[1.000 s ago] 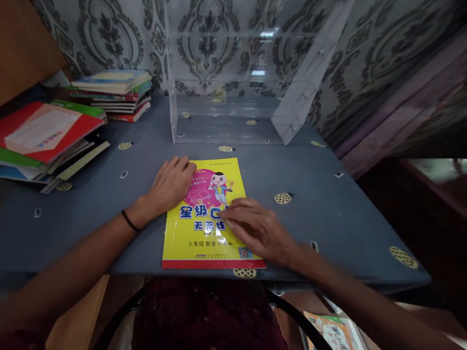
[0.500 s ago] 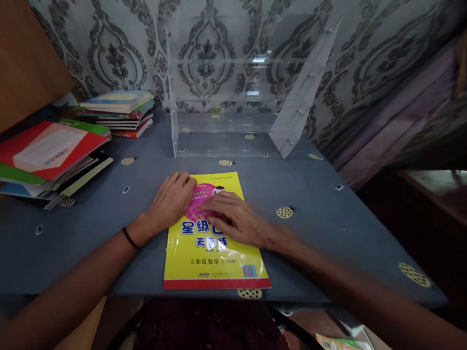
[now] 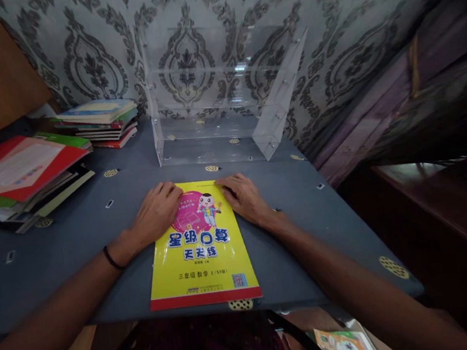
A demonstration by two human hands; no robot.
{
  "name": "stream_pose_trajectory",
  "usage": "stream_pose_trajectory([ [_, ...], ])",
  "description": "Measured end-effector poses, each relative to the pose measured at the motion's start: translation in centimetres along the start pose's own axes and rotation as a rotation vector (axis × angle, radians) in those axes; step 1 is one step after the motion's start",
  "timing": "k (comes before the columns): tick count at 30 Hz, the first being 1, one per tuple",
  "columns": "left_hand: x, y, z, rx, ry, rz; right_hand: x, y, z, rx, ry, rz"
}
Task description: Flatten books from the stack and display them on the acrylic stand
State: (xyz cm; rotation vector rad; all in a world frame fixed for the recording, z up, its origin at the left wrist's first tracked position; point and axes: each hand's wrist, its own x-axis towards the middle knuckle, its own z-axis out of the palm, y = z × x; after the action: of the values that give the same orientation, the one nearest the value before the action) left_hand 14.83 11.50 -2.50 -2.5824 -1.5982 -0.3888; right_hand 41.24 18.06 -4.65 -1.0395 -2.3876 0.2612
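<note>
A: Clock centred on the book [image 3: 202, 245], 12 pointing away from the person. Its position?
B: Flat on the table [image 3: 315, 233], yellow cover up, red strip at 6, close to the table's near edge.
A: Hands?
B: Left hand [image 3: 159, 212] at 10, fingers bent and close together at the far left corner. Right hand [image 3: 247, 200] at 2, fingers bent at the far right corner. Whether either one pinches the book or merely rests there, I can't make out.
A: Further out?
B: Dark band [image 3: 109, 259] on the left wrist. Clear rack [image 3: 272, 112] upright at 12, before the patterned wall [image 3: 95, 72]. Back stack [image 3: 99, 114] at 11; front stack [image 3: 24, 166], red cover topmost, at 10.
A: Below the tabletop?
B: Orange book [image 3: 345, 346] between 4 and 5, partly out of view.
</note>
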Motion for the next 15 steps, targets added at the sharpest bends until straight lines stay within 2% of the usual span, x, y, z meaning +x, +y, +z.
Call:
stream_pose_trajectory([
  [8,-0.5,-2.1,0.2,-0.153,0.131,-0.168,0.1,-0.2,-0.3,0.000,0.028,0.001],
  [11,-0.8,-2.6,0.3,-0.193,0.135,-0.208,1.1,-2.0,-0.2,-0.045,0.007,-0.081],
  [15,-0.9,-2.7,0.5,-0.264,0.151,-0.243,3.9,-5.7,1.5,0.006,-0.165,-0.225],
])
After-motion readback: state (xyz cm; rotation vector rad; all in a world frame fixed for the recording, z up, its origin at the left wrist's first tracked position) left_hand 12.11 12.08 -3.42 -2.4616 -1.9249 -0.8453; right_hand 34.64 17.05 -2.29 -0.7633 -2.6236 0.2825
